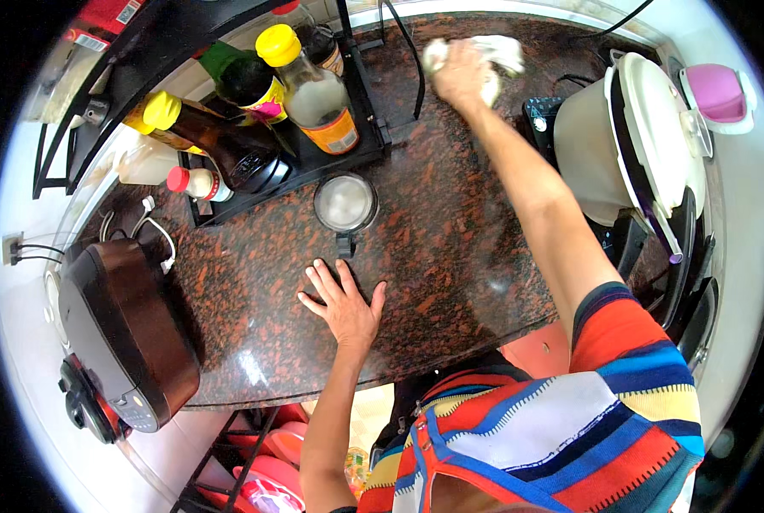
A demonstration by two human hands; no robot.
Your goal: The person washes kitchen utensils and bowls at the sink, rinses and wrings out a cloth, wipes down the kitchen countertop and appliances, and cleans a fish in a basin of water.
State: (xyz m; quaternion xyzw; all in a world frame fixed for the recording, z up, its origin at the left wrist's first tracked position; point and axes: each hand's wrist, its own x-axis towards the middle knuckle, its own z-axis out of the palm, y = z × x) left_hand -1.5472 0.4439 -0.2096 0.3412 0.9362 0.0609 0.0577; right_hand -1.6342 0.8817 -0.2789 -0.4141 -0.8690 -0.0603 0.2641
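My right hand (462, 74) presses a white cloth (500, 52) onto the far part of the red-and-black speckled stone countertop (433, 269). Parts of the cloth spread out to both sides of the fingers, and the hand looks a little blurred. Palm down, my left hand (347, 304) rests on the counter nearer to me, fingers spread and holding nothing. Just beyond its fingertips stands a lidded clear jar (345, 204) with a dark handle pointing towards me; its contents look whitish.
A black metal rack (379, 138) at the back left carries several bottles, one a yellow-capped glass bottle (321, 96). To the left is a dark rice cooker (132, 333). A large pressure cooker (587, 141) stands on a cooktop (539, 125) at the right. White cables (157, 224) lie behind the rice cooker.
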